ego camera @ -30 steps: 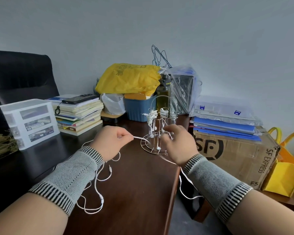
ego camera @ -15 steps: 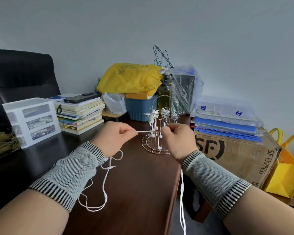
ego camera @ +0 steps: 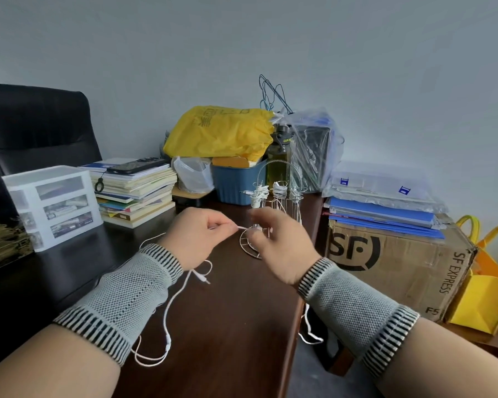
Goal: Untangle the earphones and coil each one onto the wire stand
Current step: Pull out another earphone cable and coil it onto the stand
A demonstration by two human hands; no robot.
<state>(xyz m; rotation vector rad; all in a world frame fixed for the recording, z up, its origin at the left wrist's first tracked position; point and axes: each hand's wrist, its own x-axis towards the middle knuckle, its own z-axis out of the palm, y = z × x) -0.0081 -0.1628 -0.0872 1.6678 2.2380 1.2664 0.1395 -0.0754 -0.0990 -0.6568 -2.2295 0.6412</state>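
Our left hand has its grip pinched together on the white earphone cable, thumb and forefinger closed on it just left of the wire stand. A short stub of cable points right from the pinch toward the stand's base ring. Our right hand is blurred in front of the stand; its fingers are curled, but we cannot tell whether its grip holds the cable.

From the left pinch the cable drops behind the wrist, loops toward us over the dark wood desk, and its jack plug lies on the desk below the left hand, tip pointing right and toward us. Another loop of the cable hangs off the desk's right edge below our right forearm. The stand is upright near the far end of the desk, with white cable already wound round the tops of its posts.

Half a second ago a taut, level run of cable spanned both hands; now only the stub shows, and our right hand has dropped lower and slightly rightward (the left hand has barely shifted).

To the right, a cardboard box reads "SF" and "SF EXPRESS", under blue folders. Behind the stand a bottle bears a partly legible "UP". Further out are a yellow bag, a blue bin, a stack of books with a phone on top, and a white drawer unit.
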